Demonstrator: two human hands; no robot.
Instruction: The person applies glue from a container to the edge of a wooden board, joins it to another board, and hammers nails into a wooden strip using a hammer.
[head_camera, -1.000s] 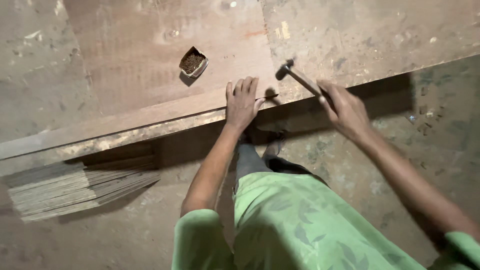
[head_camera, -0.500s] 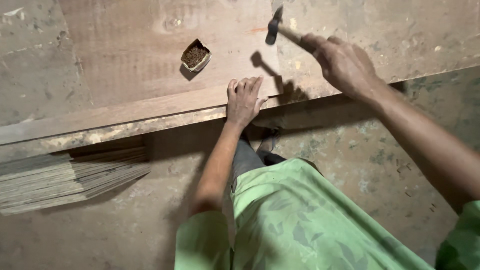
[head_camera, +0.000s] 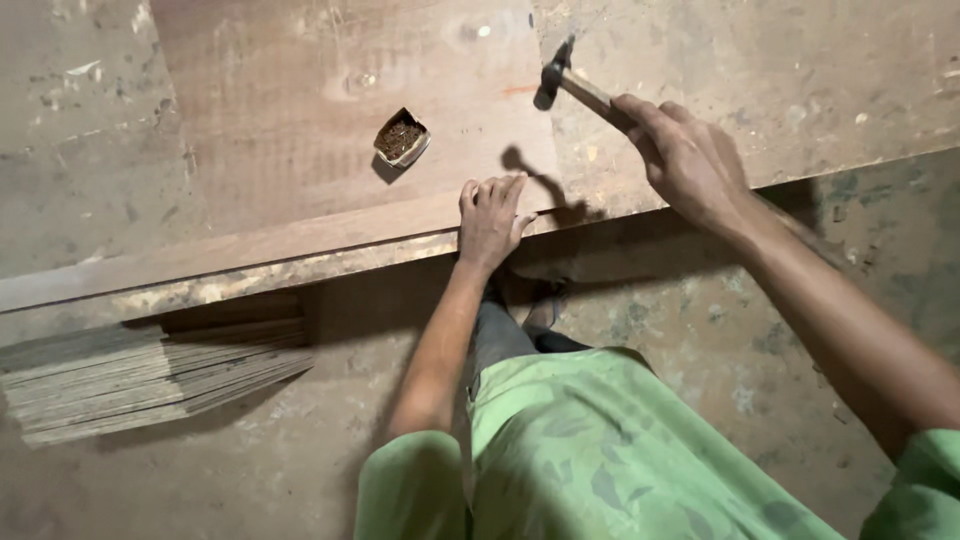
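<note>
- Worn plywood bench (head_camera: 300, 100) fills the background, a small box of nails (head_camera: 402, 138) resting on it.
- Left hand (head_camera: 490, 220) presses flat, fingers apart, on a wooden strip (head_camera: 300, 238) near the box.
- Right hand (head_camera: 685, 160) grips a hammer (head_camera: 570, 82), raised right of the box.

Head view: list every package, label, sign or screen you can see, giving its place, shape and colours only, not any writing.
Small box of nails: open-topped, squarish cardboard package with pale sides, filled with dark brown nails, standing on the reddish-brown plywood sheet, up and left of the left hand.
No labels, signs or screens show.
</note>
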